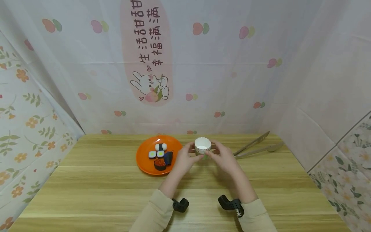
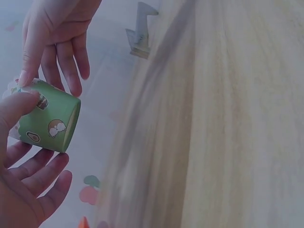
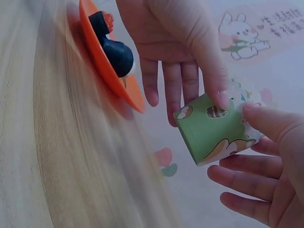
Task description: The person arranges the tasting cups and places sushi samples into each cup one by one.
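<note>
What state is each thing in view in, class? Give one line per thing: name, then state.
Cup: upright, mouth up, held clear of the table
Left hand: gripping cup
Right hand: gripping cup
Plate: face up, loaded
Sushi: grouped on plate
Tongs: lying open
</note>
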Demonstrator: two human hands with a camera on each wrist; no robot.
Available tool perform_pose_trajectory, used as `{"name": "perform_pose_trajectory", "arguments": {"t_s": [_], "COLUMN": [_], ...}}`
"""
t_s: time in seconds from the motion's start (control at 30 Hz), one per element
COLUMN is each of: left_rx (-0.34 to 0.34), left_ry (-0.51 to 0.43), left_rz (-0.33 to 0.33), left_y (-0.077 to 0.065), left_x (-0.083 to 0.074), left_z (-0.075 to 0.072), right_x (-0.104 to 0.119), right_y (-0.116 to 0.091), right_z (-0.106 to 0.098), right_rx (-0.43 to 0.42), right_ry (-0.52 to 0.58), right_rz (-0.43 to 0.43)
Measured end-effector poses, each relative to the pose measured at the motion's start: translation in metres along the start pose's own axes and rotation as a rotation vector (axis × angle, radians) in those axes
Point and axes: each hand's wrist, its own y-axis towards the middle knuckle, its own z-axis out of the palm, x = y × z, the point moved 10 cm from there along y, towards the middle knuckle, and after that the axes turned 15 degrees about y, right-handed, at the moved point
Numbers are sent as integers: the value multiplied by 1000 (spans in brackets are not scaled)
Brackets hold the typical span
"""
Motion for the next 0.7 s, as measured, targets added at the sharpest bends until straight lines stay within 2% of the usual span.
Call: {"name": "perform_pose_trajectory", "arguments": {"t_s": [0.43,0.7], "left_rx": [-32,-37], "left_ry": [22,36], "left_rz": [69,95], "left_y": [-16,-24], "left_x": [-12,-12], "left_z": [-17,-22], "right_x": [25,27], "right_y": [-8,-13], "right_z": [6,13], "right_rx": [31,43], "right_ry": [-34,-56], "right_rz": [-103,-101]}}
